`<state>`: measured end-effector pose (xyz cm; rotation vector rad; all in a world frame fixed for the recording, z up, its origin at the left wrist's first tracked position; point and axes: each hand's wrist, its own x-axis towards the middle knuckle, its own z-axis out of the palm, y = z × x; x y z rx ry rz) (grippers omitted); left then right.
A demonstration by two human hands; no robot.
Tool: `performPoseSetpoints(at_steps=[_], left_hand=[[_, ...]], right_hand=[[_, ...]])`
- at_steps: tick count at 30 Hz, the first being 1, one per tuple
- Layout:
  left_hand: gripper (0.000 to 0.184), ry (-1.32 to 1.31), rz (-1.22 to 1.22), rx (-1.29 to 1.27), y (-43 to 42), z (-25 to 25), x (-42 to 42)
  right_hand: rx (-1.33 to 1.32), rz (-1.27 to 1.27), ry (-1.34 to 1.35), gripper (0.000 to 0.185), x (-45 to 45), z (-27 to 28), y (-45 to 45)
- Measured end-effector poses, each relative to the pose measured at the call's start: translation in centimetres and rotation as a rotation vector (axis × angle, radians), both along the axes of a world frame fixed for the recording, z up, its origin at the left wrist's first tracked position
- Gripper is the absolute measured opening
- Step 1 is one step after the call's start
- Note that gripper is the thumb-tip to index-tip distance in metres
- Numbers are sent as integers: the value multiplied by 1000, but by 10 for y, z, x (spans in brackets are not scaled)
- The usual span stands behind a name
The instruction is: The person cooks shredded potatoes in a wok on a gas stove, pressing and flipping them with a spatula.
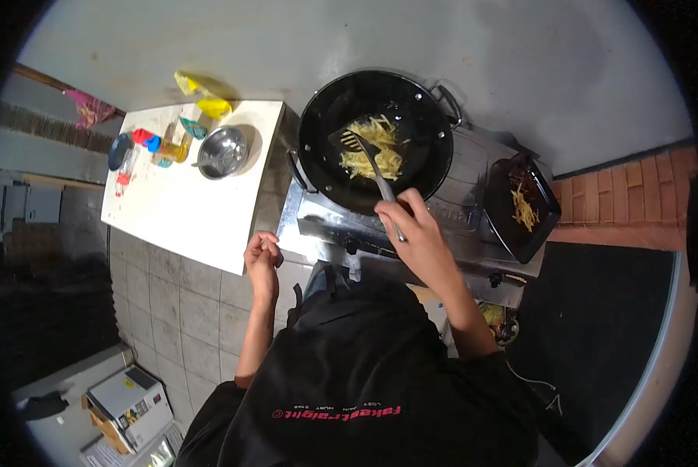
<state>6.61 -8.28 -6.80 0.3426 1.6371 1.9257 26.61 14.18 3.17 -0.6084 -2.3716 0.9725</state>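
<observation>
My right hand (415,229) is closed round the grey handle of a slotted spatula (385,187). The spatula's dark slotted head rests among pale yellow strips of food (376,162), which look like cut potato, in a large black wok (325,117). The wok stands on a metal gas stove (458,210), its two loop handles at upper right and lower left. My left hand (263,251) hangs in front of the stove, near the white table's corner. Its fingers are curled; whether anything is in them cannot be made out.
Left of the stove, a white table (193,206) bears a metal bowl (223,152), bottles with red and blue caps (166,148) and a yellow packet (203,95). To the right, a black tray (532,241) holds fried strips. A brick ledge (621,187) lies beyond it.
</observation>
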Motion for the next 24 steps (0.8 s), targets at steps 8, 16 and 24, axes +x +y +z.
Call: performPoseSetpoints(at_steps=[8,16,24], left_hand=[[32,-8,27,15,17,10,16],[32,42,28,-6,11,21,34],[31,46,113,-32,-22,34,29]], right_hand=[[0,252,-234,45,39,3,-6],[61,150,-127,30,6,-40,25],[149,299,-317,36,39,31,31]])
